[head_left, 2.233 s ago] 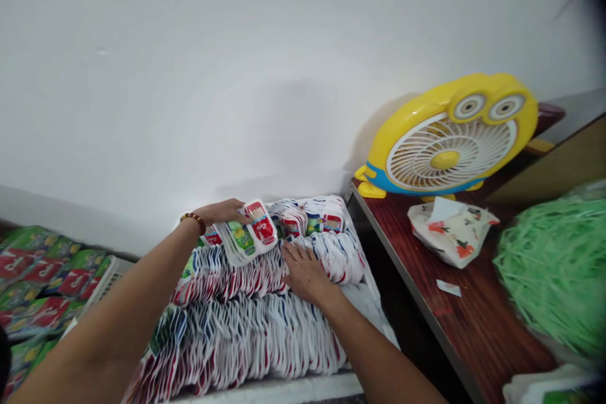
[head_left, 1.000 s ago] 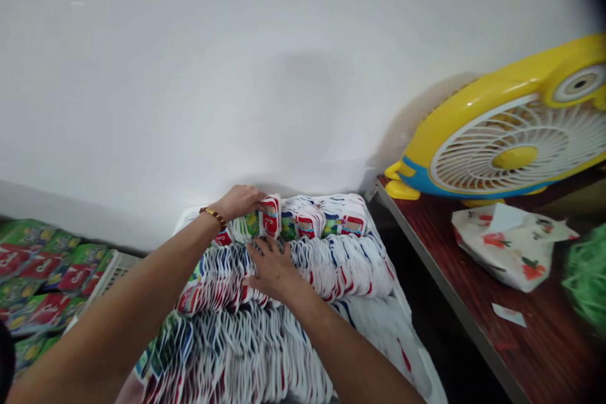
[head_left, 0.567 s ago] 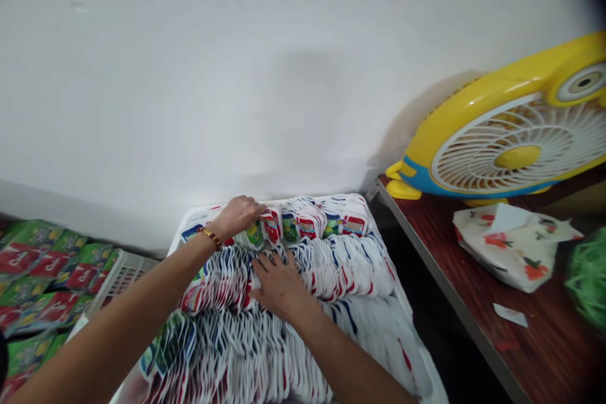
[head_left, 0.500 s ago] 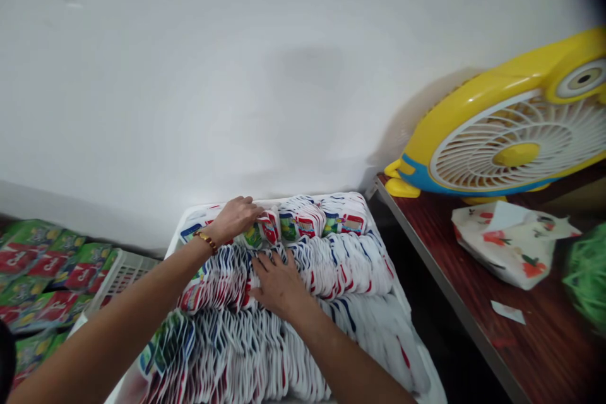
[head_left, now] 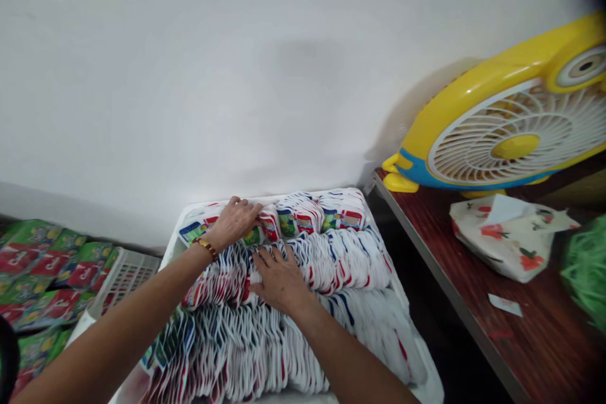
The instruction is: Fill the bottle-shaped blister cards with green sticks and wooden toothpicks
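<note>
A white foam box (head_left: 428,360) holds tightly packed rows of small flat packets (head_left: 341,262), white-edged with green, red and blue print. My left hand (head_left: 234,222), with a beaded bracelet at the wrist, reaches over the back row; its fingers are bent around packets there, and the fingertips are partly hidden. Lower and to the right, my right hand (head_left: 281,281) lies on the middle row with its fingers spread, touching the packets' top edges. In the back row, some packets (head_left: 307,218) lean so that their printed faces show.
At left stand green and red packages (head_left: 52,262) and a white plastic basket (head_left: 125,274). On the right, a dark red wooden table (head_left: 478,278) carries a yellow fan (head_left: 511,132), a floral-patterned pouch (head_left: 511,237) and green shredded material (head_left: 587,271). A wall (head_left: 237,76) rises behind the box.
The view has shifted slightly. Both hands stay at nearly the same places on the packets, the left one's fingers moving only a little.
</note>
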`<state>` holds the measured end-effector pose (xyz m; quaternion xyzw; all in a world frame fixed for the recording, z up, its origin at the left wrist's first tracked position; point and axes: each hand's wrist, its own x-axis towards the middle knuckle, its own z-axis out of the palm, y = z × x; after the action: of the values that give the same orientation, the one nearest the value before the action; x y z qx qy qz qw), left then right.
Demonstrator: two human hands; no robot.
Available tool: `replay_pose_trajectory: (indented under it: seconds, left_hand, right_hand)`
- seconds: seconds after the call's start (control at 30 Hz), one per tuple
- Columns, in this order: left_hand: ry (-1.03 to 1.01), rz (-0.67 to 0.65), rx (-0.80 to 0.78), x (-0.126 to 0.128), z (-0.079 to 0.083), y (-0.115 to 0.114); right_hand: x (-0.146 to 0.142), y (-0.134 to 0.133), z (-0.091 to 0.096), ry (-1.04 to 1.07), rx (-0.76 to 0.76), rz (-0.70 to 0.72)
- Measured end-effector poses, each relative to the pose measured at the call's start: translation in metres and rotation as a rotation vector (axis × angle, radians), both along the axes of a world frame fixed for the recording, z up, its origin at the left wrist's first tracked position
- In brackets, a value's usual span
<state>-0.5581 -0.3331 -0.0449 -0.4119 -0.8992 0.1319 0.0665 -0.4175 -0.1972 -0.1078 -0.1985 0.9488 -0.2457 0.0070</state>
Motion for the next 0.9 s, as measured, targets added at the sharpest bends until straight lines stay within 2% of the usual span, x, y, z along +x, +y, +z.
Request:
replay_pose_trajectory:
  seconds: [0.27,0.5,0.7,0.9]
  left_hand:
    - [0.078,0.096,-0.020,0.042,0.010,-0.008]
    - [0.159,0.160,-0.087,0.034,0.001,-0.005]
    - [0.126,0.140,-0.114,0.032,0.000,-0.011]
    - [0.078,0.193,-0.027,0.043,-0.001,-0.017]
  right_hand:
    - [0.000,0.002,-0.001,0.026,-0.036,-0.002]
    - [0.004,0.003,0.001,0.016,-0.046,-0.004]
    - [0.004,0.006,-0.001,0.013,-0.055,-0.003]
    - [0.002,0.005,-0.006,0.027,-0.067,0.001]
